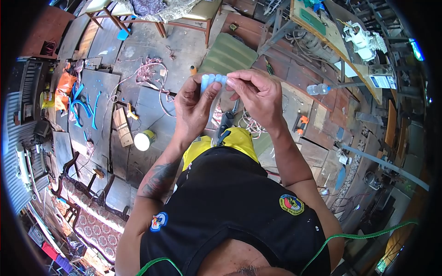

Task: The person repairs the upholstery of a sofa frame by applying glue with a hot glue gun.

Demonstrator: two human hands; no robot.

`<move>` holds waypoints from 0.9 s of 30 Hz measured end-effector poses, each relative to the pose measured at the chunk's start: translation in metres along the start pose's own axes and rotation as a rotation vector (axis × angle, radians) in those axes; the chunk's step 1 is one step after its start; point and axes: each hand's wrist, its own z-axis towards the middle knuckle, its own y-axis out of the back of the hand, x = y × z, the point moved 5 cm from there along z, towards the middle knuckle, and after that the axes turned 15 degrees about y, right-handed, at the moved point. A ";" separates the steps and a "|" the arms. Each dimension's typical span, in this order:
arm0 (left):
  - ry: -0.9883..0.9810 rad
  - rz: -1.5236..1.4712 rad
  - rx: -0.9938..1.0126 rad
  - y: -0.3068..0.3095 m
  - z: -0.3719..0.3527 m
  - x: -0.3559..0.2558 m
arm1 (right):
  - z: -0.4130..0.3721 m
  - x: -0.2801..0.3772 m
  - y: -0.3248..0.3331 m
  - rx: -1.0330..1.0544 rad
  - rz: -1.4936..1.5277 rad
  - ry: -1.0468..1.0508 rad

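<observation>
Between my hands is a row of short, pale bluish-white, translucent sticks (211,83), lying side by side. My left hand (191,106) is closed on it from the left, thumb pressed across its near face. At the row's right end, my right hand (259,94) pinches it with thumb and fingertips, the other fingers curled. The sticks are held up in front of me, above my lap and yellow shorts (198,152). Their lower left part is covered by my left thumb and palm.
Beyond my hands lies a green cushion (229,55) on the worn board floor. A white-topped tub (143,141) and a yellow-handled tool (132,112) are on the left. To the right are an orange tool (302,124), a plastic bottle (318,89) and a workbench (338,50). Cords trail across the floor.
</observation>
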 end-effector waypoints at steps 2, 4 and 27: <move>0.019 0.014 -0.010 0.002 -0.001 0.002 | -0.003 -0.002 -0.002 -0.010 0.054 -0.056; 0.009 0.017 -0.014 0.002 -0.003 0.001 | -0.005 -0.006 -0.005 0.038 0.078 -0.091; 0.375 -0.235 0.119 0.006 -0.029 0.027 | -0.025 -0.007 0.000 0.064 0.151 -0.244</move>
